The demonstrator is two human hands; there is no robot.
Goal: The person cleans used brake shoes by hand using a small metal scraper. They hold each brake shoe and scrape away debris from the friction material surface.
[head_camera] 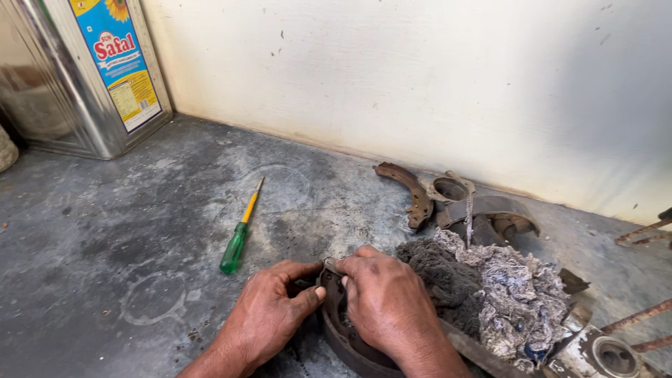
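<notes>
My right hand (383, 301) lies palm down over the curved, dark brake shoe (344, 334) on the floor, fingers drawn together and curled over its upper end, the fingertips pressing at the metal tip there. My left hand (269, 313) comes in from the other side, thumb and fingers pinched on the same end of the shoe, the thumb tip nearly meeting my right fingertips; what exactly sits between them is hidden by the fingers. The shoe curves out from under both hands toward the lower edge of the view, resting on the stained grey concrete floor (105, 238). Just right of my right hand, touching the wrist, is a heap of grimy cotton waste (490, 287), dark on the near side and pale grey further out. Behind that heap lie a second, rusty brake shoe (409, 185) and a round, dirty metal part (450, 189) beside it, close to the foot of the cream wall (420, 77). At the lower right corner sits another metal part with a round bore (610, 355), with rusty rods (640, 316) running off the edge. To the left of my hands, apart from them, a screwdriver (238, 234) with a green and yellow handle lies on the floor. In the far left corner stands a large shiny tin can (77, 77) with a coloured label.
</notes>
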